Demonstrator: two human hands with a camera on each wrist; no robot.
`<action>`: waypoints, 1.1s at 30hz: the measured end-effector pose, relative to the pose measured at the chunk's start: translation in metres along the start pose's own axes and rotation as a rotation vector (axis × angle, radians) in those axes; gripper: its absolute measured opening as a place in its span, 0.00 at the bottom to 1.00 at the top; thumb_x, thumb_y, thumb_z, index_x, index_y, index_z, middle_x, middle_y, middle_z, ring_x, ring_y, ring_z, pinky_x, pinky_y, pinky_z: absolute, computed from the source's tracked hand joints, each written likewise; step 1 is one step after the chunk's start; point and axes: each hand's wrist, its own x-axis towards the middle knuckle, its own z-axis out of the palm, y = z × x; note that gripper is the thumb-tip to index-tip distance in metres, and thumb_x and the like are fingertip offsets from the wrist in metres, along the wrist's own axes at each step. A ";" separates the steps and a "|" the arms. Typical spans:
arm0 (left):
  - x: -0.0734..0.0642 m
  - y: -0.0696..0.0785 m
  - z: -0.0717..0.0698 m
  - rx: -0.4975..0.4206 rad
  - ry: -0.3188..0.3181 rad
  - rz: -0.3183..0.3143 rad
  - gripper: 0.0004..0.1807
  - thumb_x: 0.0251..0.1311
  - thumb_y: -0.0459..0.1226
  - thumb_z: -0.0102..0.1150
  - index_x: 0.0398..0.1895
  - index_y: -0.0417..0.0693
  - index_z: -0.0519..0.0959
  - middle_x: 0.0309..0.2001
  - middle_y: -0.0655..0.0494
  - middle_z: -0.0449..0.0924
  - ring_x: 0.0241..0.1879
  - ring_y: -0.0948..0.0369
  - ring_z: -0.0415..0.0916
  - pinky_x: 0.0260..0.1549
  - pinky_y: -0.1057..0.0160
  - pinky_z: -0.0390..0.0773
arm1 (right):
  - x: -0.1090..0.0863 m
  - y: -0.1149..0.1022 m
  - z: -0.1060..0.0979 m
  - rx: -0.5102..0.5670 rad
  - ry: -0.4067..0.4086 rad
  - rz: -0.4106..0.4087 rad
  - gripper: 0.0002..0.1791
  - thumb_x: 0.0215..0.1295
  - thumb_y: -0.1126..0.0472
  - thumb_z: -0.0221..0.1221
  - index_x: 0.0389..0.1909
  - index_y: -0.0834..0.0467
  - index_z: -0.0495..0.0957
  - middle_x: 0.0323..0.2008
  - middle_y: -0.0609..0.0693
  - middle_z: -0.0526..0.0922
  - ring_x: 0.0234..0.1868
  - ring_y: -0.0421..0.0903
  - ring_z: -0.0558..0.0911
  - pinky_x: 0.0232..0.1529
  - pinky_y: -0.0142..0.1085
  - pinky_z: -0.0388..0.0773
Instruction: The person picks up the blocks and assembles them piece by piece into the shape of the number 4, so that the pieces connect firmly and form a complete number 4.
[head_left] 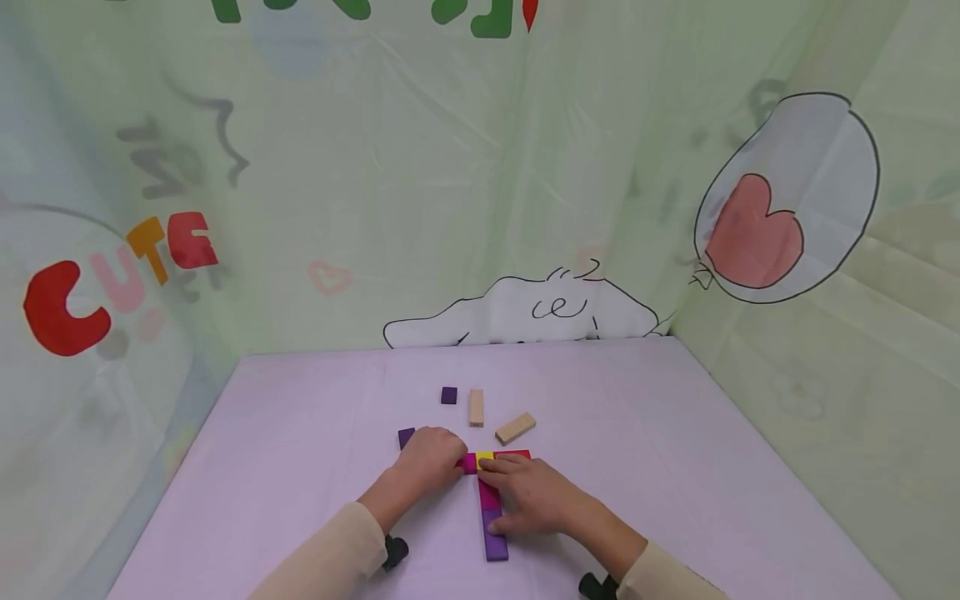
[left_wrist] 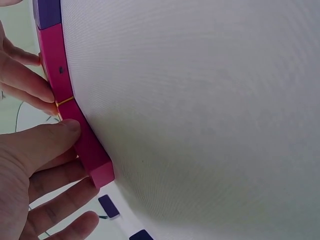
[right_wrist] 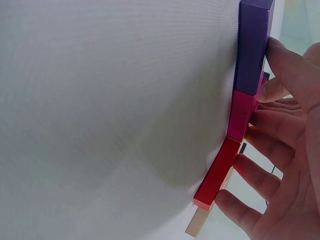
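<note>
Coloured blocks lie joined in a T on the table. A purple block (head_left: 495, 546) and a magenta block (head_left: 489, 496) form the stem, with a yellow block (head_left: 485, 458) at the junction. To its right is a red block (head_left: 521, 454). My left hand (head_left: 431, 454) pinches the left magenta block (left_wrist: 92, 145), thumb on its near side and fingers beyond. Over the stem spreads my right hand (head_left: 540, 497), its thumb at the side of the purple block (right_wrist: 252, 47) and its fingertips along the magenta, yellow and red blocks.
Behind the T lie two plain wooden blocks (head_left: 476, 408). A dark purple block (head_left: 448, 395) is farther back, and another dark block (head_left: 406, 437) lies just beyond my left hand. Printed curtains (head_left: 450, 192) rise at the table's back and sides.
</note>
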 end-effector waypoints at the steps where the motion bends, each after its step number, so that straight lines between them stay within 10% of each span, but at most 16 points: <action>1: 0.000 0.000 0.000 0.001 0.000 -0.001 0.06 0.61 0.44 0.73 0.33 0.52 0.88 0.22 0.63 0.80 0.23 0.64 0.66 0.30 0.67 0.72 | -0.001 0.000 0.000 0.000 -0.001 0.001 0.42 0.59 0.34 0.69 0.71 0.48 0.75 0.73 0.47 0.74 0.74 0.53 0.71 0.67 0.55 0.75; 33: 0.000 0.001 0.005 0.021 0.032 -0.006 0.06 0.59 0.43 0.75 0.35 0.53 0.89 0.25 0.62 0.83 0.23 0.64 0.67 0.28 0.69 0.73 | -0.002 -0.004 -0.003 0.017 -0.001 0.017 0.43 0.58 0.34 0.69 0.72 0.48 0.74 0.71 0.47 0.75 0.74 0.52 0.72 0.68 0.56 0.74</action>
